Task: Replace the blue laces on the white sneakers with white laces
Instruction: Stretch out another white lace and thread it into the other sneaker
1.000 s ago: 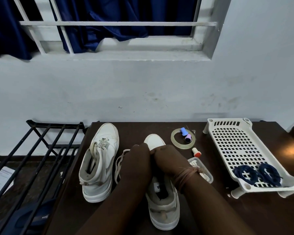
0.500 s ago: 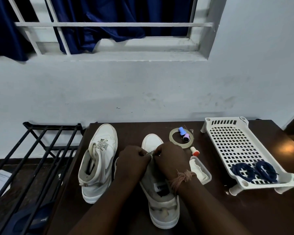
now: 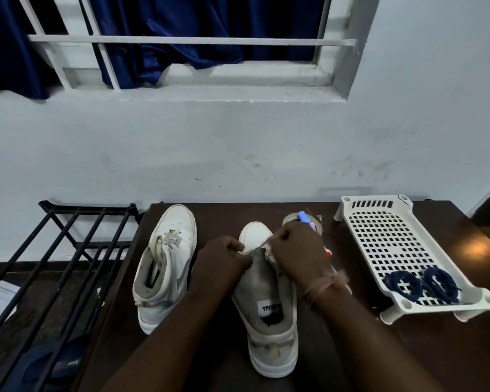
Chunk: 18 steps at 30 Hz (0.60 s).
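Two hands work at the throat of the nearer white sneaker, and within the last second they have climbed from low over the tongue toward the toe end: the right hand now sits higher and further right, its fingers pinched on a thin white lace drawn taut, while the left hand curls round the sneaker's left flap to steady it. That reads as a fresh pull through an eyelet, so relacing of this shoe looks under way, not finished. Beside it, the other white sneaker already carries pale laces. Both blue laces lie coiled in the white perforated tray, well apart. Only one label shows, on the insole; its letters appear mirrored and partly cut off, roughly "ANIA".
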{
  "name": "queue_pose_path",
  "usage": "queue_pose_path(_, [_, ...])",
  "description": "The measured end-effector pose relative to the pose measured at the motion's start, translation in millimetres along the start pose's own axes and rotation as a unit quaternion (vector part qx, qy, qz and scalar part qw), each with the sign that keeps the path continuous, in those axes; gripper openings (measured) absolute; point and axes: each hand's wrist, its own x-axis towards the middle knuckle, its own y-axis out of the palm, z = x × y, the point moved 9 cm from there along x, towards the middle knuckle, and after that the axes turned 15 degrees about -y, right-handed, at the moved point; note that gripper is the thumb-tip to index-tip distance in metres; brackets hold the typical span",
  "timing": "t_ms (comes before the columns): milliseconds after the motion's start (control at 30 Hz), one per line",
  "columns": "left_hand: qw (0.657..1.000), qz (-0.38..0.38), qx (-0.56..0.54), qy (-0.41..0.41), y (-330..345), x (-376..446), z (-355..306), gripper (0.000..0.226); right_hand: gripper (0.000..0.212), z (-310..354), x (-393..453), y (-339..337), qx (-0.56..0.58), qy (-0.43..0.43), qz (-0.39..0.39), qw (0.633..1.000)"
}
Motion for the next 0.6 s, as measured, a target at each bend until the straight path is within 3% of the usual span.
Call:
queue_pose_path(67, [1.000, -0.010, 0.024, 0.006, -0.4, -2.8, -2.2, 0.010, 0.018, -32.7, 3.7, -26.6, 0.148, 0.082, -0.093, 0.981])
queue_pose_path(100, [0.999, -0.016, 0.035, 0.011, -0.8, -4.9, -4.0, 0.008, 0.014, -48.0, 2.9, -36.6, 0.252, 0.122, -0.146, 0.949])
queue_pose_path(200, [0.998, -0.025, 0.062, 0.021, -2.3, -8.4, -8.4, 0.011, 0.022, -57.1, -4.3, -33.1, 0.563, 0.204, -0.220, 0.770])
queue_pose_path(233, [0.997, -0.015, 0.078, 0.018, -0.9, -7.9, -8.9, 0.015, 0.021, -51.4, -4.8, -27.1, 0.594, 0.209, -0.209, 0.748])
queue_pose_path(267, [0.995, 0.000, 0.095, 0.009, 1.4, -7.0, -8.0, 0.018, 0.021, -44.7, -4.3, -25.6, 0.567, 0.195, -0.189, 0.778])
queue_pose_path(333, [0.992, 0.041, 0.116, -0.008, 6.9, -6.5, -4.8, 0.022, 0.019, -30.2, 0.1, -22.0, 0.367, 0.100, -0.097, 0.920])
queue_pose_path(367, [0.991, 0.055, 0.119, -0.010, 8.8, -6.6, -3.8, 0.023, 0.018, -18.6, -0.6, -14.2, 0.260, 0.043, -0.037, 0.964])
queue_pose_path(467, [0.993, 0.056, 0.106, -0.009, 7.9, -8.1, -1.3, 0.025, 0.023, 0.0, -6.5, 18.9, 0.066, -0.038, 0.099, 0.992])
queue_pose_path(533, [0.995, 0.056, 0.082, -0.013, 7.1, -8.6, 1.4, 0.024, 0.023, 8.8, -7.6, 22.2, -0.003, -0.058, 0.108, 0.992])
queue_pose_path(600, [0.996, 0.060, 0.066, -0.017, 7.3, -7.7, 4.1, 0.022, 0.019, 8.4, -2.0, 11.6, 0.022, -0.055, 0.078, 0.995])
